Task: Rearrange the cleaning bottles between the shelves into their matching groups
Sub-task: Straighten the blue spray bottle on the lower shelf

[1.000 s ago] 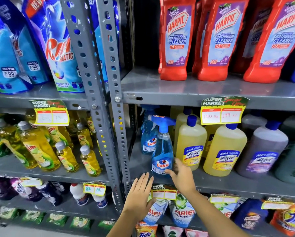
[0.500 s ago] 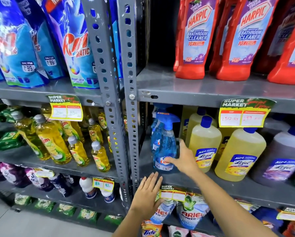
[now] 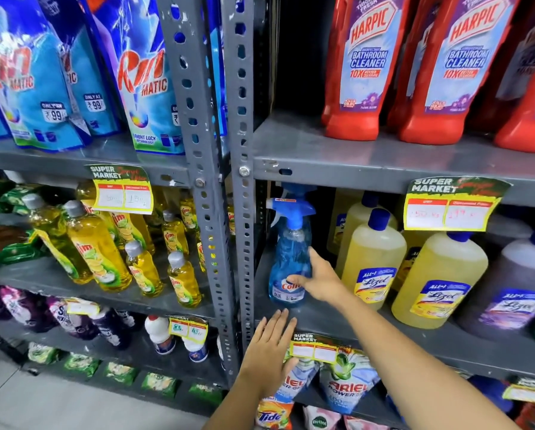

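Head view: right hand (image 3: 317, 283) grips the blue spray bottle (image 3: 289, 259); left hand (image 3: 270, 349) open.

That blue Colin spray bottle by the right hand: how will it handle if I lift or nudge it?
The spray bottle looks nearly full of liquid, so probably fairly heavy for its size. It is tall and slim with a bulky trigger head, so a push up high may tip it. The smooth clear plastic could be slippery; the right hand grips it around the body.

I am counting three red Harpic bottles (image 3: 357, 69) showing fully on the upper shelf, one blue Colin spray bottle (image 3: 287, 259), three yellow Lizol bottles (image 3: 373, 259) and one purple Lizol bottle (image 3: 514, 287) showing below, two hands reaching in.
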`<state>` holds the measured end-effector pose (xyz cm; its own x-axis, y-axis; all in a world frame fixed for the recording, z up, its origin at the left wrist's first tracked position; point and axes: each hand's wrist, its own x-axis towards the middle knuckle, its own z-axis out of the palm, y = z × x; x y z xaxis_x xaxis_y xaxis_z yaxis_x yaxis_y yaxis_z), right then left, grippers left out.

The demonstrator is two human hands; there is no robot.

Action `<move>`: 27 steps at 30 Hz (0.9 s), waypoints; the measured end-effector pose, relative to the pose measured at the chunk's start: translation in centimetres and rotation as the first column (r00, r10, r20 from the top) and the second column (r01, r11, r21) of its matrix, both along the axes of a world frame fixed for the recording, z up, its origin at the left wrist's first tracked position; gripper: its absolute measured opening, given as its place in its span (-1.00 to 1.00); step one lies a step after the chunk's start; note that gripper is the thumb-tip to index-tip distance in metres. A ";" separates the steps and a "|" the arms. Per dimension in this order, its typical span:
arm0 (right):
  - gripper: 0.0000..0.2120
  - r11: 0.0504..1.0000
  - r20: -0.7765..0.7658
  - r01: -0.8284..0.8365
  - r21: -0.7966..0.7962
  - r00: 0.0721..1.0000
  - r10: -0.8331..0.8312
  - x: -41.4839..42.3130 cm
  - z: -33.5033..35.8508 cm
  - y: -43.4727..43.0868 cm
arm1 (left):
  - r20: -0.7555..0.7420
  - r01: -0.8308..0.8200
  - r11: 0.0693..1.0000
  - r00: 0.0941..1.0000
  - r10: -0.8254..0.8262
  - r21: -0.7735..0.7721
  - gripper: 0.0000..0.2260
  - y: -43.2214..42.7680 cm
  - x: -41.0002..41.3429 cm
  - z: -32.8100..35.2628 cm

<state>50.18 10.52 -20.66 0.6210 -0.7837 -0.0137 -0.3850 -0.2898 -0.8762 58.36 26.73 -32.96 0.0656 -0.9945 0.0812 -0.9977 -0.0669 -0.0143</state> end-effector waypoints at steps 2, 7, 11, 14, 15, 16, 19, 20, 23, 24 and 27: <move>-0.38 1.000 -0.017 0.009 -0.022 1.000 -0.010 0.0 0.0 0.0 | -0.001 -0.010 1.000 1.000 0.010 0.016 -0.35 -0.1 -0.1 0.1; -0.37 0.998 -0.037 0.018 -0.066 0.999 -0.021 -0.1 0.0 0.1 | -0.025 0.011 0.999 1.000 -0.010 0.036 -0.36 -0.1 0.2 0.1; -0.36 0.997 -0.074 0.013 -0.082 0.997 -0.019 -0.1 0.0 0.2 | -0.038 0.003 0.999 0.999 -0.001 0.037 -0.36 -0.2 0.0 0.0; -0.37 0.995 -0.085 0.010 -0.095 0.996 -0.018 -0.1 0.0 0.1 | -0.039 0.000 0.999 0.999 0.002 0.043 -0.36 -0.3 0.1 0.2; -0.38 0.995 -0.088 0.009 -0.098 0.996 -0.018 -0.1 0.0 0.1 | -0.035 0.000 0.999 0.999 0.001 0.045 -0.35 -0.3 0.1 0.3; -0.37 0.995 -0.096 0.010 -0.097 0.995 -0.019 -0.1 0.0 0.1 | -0.034 0.002 0.999 0.999 0.000 0.047 -0.35 -0.3 0.0 0.4; -0.35 0.995 -0.105 0.009 -0.099 0.994 -0.020 0.0 0.0 0.1 | -0.024 0.000 0.998 1.000 0.002 0.059 -0.35 -0.3 -0.1 0.5; -0.35 0.995 -0.109 0.011 -0.097 0.994 -0.022 0.0 0.0 0.2 | -0.020 -0.002 0.998 1.000 0.003 0.061 -0.35 -0.3 -0.1 0.6; -0.34 0.995 -0.119 0.005 -0.095 0.993 -0.016 0.0 0.0 0.2 | -0.011 -0.005 0.998 1.000 0.006 0.067 -0.35 -0.2 -0.2 0.7; -0.32 0.996 -0.128 0.002 -0.093 0.992 -0.014 -0.1 0.1 0.2 | -0.013 -0.008 0.998 1.000 0.009 0.066 -0.35 -0.2 -0.2 0.7; -0.26 0.996 -0.142 0.004 -0.094 0.990 -0.018 0.0 -0.1 0.1 | -0.007 -0.013 0.997 1.000 0.013 0.072 -0.35 -0.2 -0.3 0.7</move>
<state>50.15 10.60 -20.71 0.6093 -0.7924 -0.0283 -0.5080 -0.3627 -0.7812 58.06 26.57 -32.26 0.0788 -0.9969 0.0090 -0.9968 -0.0789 -0.0117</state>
